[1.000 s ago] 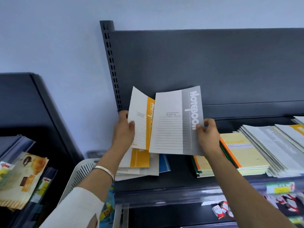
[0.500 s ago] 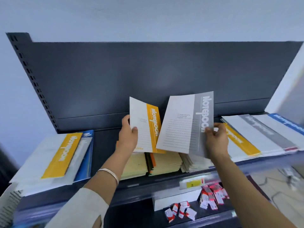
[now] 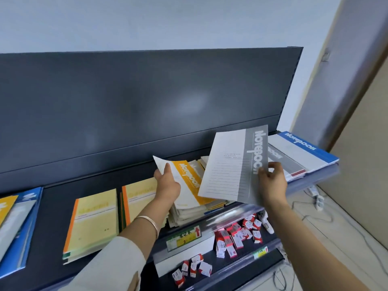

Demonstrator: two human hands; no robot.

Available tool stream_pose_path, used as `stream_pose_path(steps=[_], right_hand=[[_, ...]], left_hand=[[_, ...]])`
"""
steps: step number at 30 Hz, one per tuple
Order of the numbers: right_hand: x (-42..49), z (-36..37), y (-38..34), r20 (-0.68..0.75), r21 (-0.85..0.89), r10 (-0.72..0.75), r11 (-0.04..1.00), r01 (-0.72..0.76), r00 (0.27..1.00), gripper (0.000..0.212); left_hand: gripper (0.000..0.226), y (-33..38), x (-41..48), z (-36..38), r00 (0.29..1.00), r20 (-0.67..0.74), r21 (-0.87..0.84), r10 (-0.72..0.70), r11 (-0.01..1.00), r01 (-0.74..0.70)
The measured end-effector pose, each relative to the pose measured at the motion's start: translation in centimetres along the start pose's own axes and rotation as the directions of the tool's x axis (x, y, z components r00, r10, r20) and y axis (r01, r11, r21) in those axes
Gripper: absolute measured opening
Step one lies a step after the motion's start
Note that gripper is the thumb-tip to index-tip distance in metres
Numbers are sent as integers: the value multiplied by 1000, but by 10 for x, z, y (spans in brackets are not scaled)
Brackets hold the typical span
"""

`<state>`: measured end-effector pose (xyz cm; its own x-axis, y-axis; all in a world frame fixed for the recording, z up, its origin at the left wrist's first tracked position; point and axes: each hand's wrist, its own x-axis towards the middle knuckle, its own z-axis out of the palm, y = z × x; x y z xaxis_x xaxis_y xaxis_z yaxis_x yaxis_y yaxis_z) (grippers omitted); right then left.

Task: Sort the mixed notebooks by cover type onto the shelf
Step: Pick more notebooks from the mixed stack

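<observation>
The orange-band notebook (image 3: 189, 181) has dropped onto the mixed stack (image 3: 189, 213) at 6 o'clock, left hand (image 3: 168, 185) gripping it, while the right hand (image 3: 273, 181) pinches the grey-band notebook (image 3: 233, 166), unsorted, at 3 o'clock.

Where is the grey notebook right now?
The grey notebook is held up in the right hand, above the shelf, right of the orange notebook and just left of the blue notebook.

Stationery shop: price-tagged shelf (image 3: 184, 238) of notebooks (image 3: 92, 223)
</observation>
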<state>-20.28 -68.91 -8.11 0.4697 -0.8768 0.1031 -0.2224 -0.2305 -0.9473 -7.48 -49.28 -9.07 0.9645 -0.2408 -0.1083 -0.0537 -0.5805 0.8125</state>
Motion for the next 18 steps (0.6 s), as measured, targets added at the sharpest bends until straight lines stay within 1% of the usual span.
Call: stream_pose_path(steps=[3, 4, 5, 6, 7, 8, 9, 10, 13, 15, 18], right_hand=[[4, 0, 5, 9, -28, 5, 1000, -4, 1000, 6], [5, 1, 5, 16, -34, 5, 999, -4, 1000, 7], [5, 2, 5, 23, -36, 4, 999, -4, 1000, 7], [5, 4, 5, 28, -38, 4, 999, -3, 1000, 6], [5, 5, 5, 31, -41, 0, 999, 1, 1000, 6], [5, 6, 6, 30, -47, -2, 999, 4, 1000, 6], [6, 5, 6, 25, -53, -6, 999, 7, 1000, 7], [8, 4, 6, 21, -64, -8, 998, 9, 1000, 9], [15, -5, 3, 22, -112, -37, 993, 39, 999, 15], [23, -10, 2, 42, -136, -53, 989, 58, 998, 17], [41, -17, 5, 77, -144, -52, 988, 63, 996, 18]], left_hand=[[78, -4, 0, 10, 1000, 24, 141, 20, 990, -23], [80, -4, 1, 11, 999, 23, 235, 42, 971, -46], [78, -5, 2, 11, 995, 42, 384, 87, 918, -96], [74, -6, 3, 11, 985, 99, 545, 143, 820, -174], [67, -7, 5, 12, 965, 181, 646, 190, 717, -262], [58, -6, 6, 13, 938, 262, 682, 228, 644, -347], [49, -5, 8, 16, 906, 337, 682, 255, 597, -422], [44, -4, 8, 20, 877, 399, 665, 269, 573, -479], [46, 1, 7, 37, 821, 512, 640, 254, 525, -561], [47, 3, 7, 43, 804, 549, 638, 229, 507, -580], [42, 8, 10, 47, 811, 537, 614, 231, 552, -564]])
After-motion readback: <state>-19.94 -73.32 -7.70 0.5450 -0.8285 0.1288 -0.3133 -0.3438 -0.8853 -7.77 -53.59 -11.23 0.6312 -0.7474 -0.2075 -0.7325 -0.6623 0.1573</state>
